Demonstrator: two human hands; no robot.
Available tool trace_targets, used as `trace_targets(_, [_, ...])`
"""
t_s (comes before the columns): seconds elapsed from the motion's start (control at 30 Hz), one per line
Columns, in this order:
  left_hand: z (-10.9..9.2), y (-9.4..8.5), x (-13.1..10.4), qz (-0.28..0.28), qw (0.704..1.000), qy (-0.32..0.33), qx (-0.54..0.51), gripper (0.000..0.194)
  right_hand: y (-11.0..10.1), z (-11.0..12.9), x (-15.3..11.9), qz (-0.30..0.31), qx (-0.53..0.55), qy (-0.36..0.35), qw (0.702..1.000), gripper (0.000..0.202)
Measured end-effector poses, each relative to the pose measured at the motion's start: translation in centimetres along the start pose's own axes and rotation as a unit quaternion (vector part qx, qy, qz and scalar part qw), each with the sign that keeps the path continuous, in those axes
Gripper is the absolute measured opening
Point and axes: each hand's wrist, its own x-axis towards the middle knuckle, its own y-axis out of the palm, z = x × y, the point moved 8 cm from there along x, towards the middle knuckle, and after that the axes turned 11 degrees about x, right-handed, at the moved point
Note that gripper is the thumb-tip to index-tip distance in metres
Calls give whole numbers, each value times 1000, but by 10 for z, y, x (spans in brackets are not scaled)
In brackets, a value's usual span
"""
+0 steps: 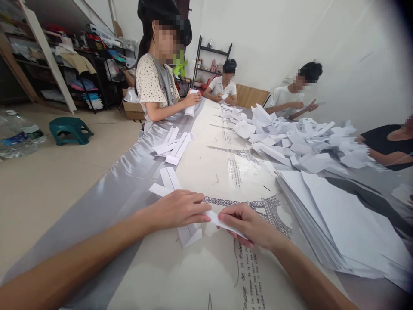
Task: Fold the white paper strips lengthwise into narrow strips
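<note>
A narrow strip of folded white paper (214, 217) is held between my two hands above the table. My left hand (182, 209) pinches its left end, fingers pressed together. Round its right end close the thumb and fingers of my right hand (240, 221). Beneath my left hand lies another folded paper (189, 236) with a creased end, partly covered by the hand. Just beyond it are more folded strips (167, 178). The tablecloth (161, 267) carries printed towers and handwriting-like text.
A stack of white sheets (342, 219) stands at the right, with a large heap of folded papers (300, 133) behind it. More folded strips (176, 146) lie along the left edge. Several people sit or stand round the table; a green stool (71, 129) is on the floor.
</note>
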Motion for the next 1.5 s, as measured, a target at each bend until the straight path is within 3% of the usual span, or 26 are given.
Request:
trace_targets(0.23, [8,-3,0,-2,1000,2,23,53,-7,-3,1,-36,16,32,999,38])
trace_targets(0.4, [4,0,-3,1,998,60,29,50,-6,-7,1,-31,4,34,999,38])
trace_targets(0.53, [4,3,-4,17,994,68,81,40,-7,-10,2,-39,22,34,998,40])
trace_targets(0.7, [7,-5,-4,-5,989,73,129,28,-7,-14,3,-36,82,58,994,42])
trace_targets(0.83, [9,-3,-6,6,988,76,138,23,-10,-12,2,-54,58,55,995,41])
trace_targets(1.07, [14,11,-10,77,987,58,126,45,-13,-9,1,-71,47,46,995,44])
trace_targets(1.2, [19,10,-11,84,987,52,128,47,-11,-9,2,-52,76,35,995,42])
trace_targets(1.5, [30,14,-14,126,986,16,112,51,-16,1,2,-101,112,-22,988,44])
